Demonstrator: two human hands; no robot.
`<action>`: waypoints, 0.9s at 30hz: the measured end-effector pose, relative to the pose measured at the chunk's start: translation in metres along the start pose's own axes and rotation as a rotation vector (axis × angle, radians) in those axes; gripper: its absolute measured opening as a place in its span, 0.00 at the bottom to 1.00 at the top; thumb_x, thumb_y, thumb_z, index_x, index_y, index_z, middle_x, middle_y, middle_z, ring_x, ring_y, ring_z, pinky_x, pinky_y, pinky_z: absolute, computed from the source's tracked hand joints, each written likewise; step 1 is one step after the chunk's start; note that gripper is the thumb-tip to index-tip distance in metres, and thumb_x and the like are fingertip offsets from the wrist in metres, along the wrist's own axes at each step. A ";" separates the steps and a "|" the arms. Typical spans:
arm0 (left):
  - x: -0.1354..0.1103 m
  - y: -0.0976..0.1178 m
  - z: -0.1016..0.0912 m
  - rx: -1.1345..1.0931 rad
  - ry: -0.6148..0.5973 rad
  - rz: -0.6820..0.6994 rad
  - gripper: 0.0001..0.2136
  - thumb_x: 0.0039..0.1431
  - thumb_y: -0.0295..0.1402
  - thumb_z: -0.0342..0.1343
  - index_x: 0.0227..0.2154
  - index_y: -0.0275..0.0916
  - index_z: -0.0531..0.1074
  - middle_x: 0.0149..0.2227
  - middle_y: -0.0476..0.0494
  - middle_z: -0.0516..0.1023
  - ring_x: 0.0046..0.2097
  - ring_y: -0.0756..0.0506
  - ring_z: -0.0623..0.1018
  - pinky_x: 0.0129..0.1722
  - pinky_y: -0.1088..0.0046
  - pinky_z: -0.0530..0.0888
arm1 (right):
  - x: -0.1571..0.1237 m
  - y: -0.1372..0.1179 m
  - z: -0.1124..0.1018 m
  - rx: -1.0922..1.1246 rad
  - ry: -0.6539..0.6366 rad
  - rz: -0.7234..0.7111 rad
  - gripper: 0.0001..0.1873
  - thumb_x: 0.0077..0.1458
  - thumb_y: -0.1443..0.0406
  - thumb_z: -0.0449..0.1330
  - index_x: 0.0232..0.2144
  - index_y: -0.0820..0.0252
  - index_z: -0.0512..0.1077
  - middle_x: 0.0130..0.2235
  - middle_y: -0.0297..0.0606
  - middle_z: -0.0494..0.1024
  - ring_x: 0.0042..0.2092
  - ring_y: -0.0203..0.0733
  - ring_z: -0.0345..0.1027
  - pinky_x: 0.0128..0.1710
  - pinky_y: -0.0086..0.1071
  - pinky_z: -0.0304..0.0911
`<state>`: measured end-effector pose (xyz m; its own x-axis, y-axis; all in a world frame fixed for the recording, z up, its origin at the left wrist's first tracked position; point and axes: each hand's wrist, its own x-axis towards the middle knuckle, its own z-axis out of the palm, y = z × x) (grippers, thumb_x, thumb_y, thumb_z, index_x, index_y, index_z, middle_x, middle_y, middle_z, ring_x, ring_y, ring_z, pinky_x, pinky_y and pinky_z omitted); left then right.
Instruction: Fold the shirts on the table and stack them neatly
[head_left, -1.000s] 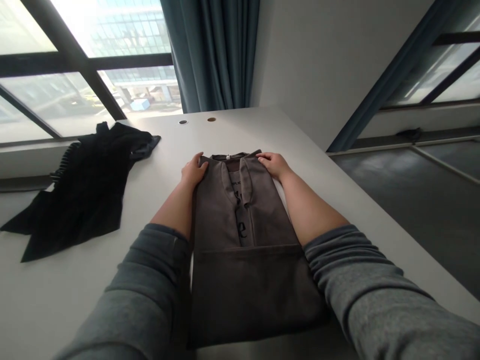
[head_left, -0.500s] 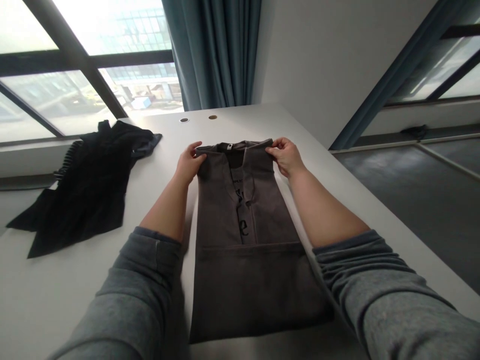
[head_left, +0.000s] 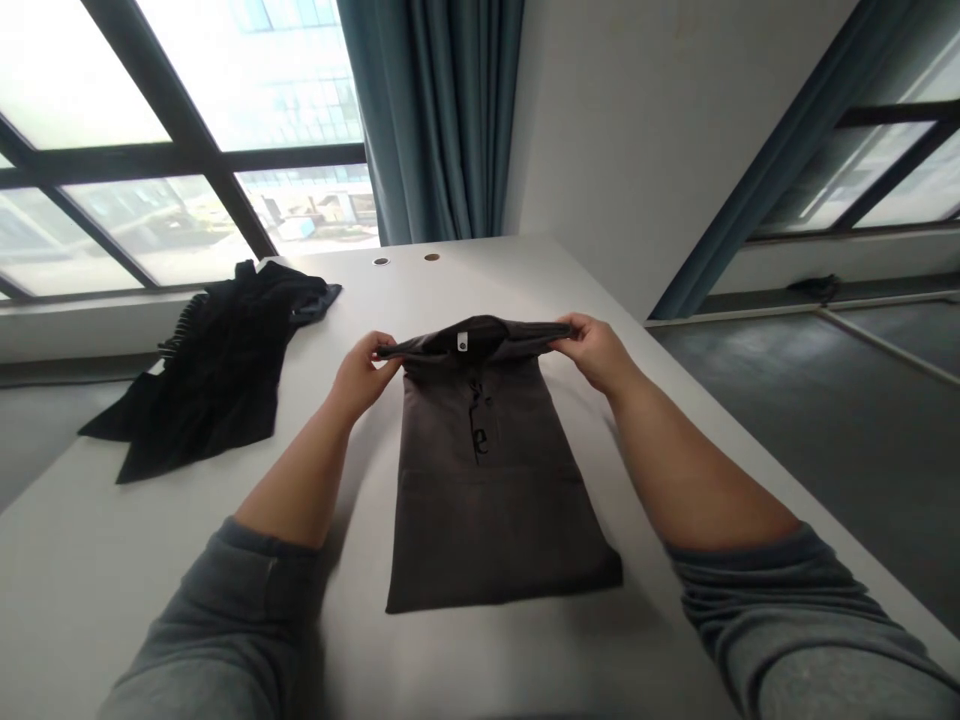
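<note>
A dark grey-brown shirt (head_left: 495, 540) with black lettering lies folded into a long strip on the white table (head_left: 510, 680). At its far end, the collar edge with a small white label is lifted off the table and bends toward me. My left hand (head_left: 364, 370) pinches the left corner of that edge between thumb and fingers. On the opposite corner, my right hand (head_left: 596, 350) grips in the same way. Between my hands the fabric sags a little, and the near end of the shirt rests flat.
Black clothes (head_left: 217, 365) lie in a heap on the table at the left, near the window. Two round cable holes sit at the far edge, before a blue curtain (head_left: 442, 120). A white wall (head_left: 615, 150) rises behind; grey floor shows at the right.
The collar end has come up off the table and tipped toward me, covering part of the front opening. Both hands have moved slightly apart. The camera view has shifted.
</note>
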<state>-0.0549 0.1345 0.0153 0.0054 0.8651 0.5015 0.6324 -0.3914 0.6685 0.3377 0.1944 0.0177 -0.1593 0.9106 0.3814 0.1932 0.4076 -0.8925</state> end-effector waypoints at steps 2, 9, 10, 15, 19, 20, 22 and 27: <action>-0.015 0.006 -0.003 0.035 -0.047 0.032 0.06 0.59 0.36 0.59 0.36 0.41 0.72 0.37 0.48 0.79 0.39 0.46 0.76 0.43 0.68 0.73 | -0.019 -0.007 -0.004 -0.149 -0.040 -0.002 0.12 0.50 0.57 0.70 0.34 0.58 0.77 0.32 0.34 0.79 0.35 0.41 0.71 0.41 0.35 0.67; -0.056 -0.009 -0.008 0.171 -0.356 0.197 0.06 0.58 0.30 0.56 0.39 0.42 0.72 0.41 0.45 0.79 0.41 0.44 0.77 0.43 0.66 0.73 | -0.068 0.004 -0.006 -0.475 -0.326 -0.174 0.07 0.52 0.67 0.61 0.34 0.56 0.78 0.39 0.38 0.82 0.42 0.46 0.75 0.47 0.37 0.67; -0.060 -0.012 -0.007 0.187 -0.403 0.213 0.06 0.58 0.30 0.56 0.39 0.43 0.72 0.41 0.45 0.79 0.42 0.43 0.77 0.44 0.66 0.73 | -0.071 0.008 -0.006 -0.509 -0.376 -0.209 0.08 0.51 0.69 0.60 0.34 0.56 0.78 0.39 0.39 0.81 0.43 0.46 0.75 0.47 0.37 0.67; -0.067 -0.012 -0.004 0.220 -0.410 0.220 0.05 0.59 0.31 0.57 0.38 0.43 0.73 0.40 0.45 0.78 0.40 0.43 0.77 0.43 0.66 0.73 | -0.076 0.019 -0.008 -0.553 -0.391 -0.300 0.10 0.53 0.70 0.59 0.36 0.56 0.77 0.41 0.39 0.81 0.44 0.46 0.75 0.48 0.37 0.68; -0.068 -0.005 -0.006 0.184 -0.373 0.210 0.04 0.61 0.32 0.56 0.39 0.42 0.73 0.40 0.45 0.78 0.40 0.44 0.77 0.43 0.66 0.74 | -0.075 0.018 -0.009 -0.564 -0.402 -0.305 0.09 0.54 0.70 0.60 0.37 0.56 0.78 0.42 0.39 0.81 0.45 0.46 0.76 0.49 0.37 0.69; -0.068 -0.003 -0.007 0.166 -0.414 0.215 0.04 0.61 0.32 0.57 0.39 0.43 0.74 0.40 0.45 0.79 0.41 0.44 0.78 0.43 0.66 0.74 | -0.075 0.017 -0.010 -0.567 -0.439 -0.311 0.09 0.54 0.70 0.60 0.36 0.56 0.78 0.43 0.40 0.81 0.45 0.46 0.76 0.50 0.38 0.69; -0.069 -0.001 -0.009 0.128 -0.529 0.223 0.04 0.60 0.35 0.60 0.38 0.43 0.76 0.42 0.44 0.79 0.42 0.43 0.78 0.45 0.65 0.75 | -0.077 0.016 -0.012 -0.576 -0.509 -0.321 0.07 0.55 0.67 0.62 0.35 0.56 0.80 0.45 0.41 0.81 0.47 0.47 0.75 0.51 0.38 0.69; -0.075 0.002 0.002 0.031 -0.406 0.021 0.10 0.65 0.42 0.56 0.36 0.43 0.78 0.53 0.41 0.78 0.50 0.42 0.79 0.48 0.64 0.77 | -0.082 0.011 -0.017 -0.602 -0.503 -0.273 0.12 0.62 0.60 0.60 0.38 0.54 0.84 0.43 0.42 0.81 0.45 0.46 0.75 0.51 0.38 0.69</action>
<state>-0.0530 0.0697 -0.0217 0.3197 0.9130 0.2535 0.6519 -0.4061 0.6404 0.3697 0.1255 -0.0190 -0.6623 0.6929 0.2852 0.5472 0.7072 -0.4477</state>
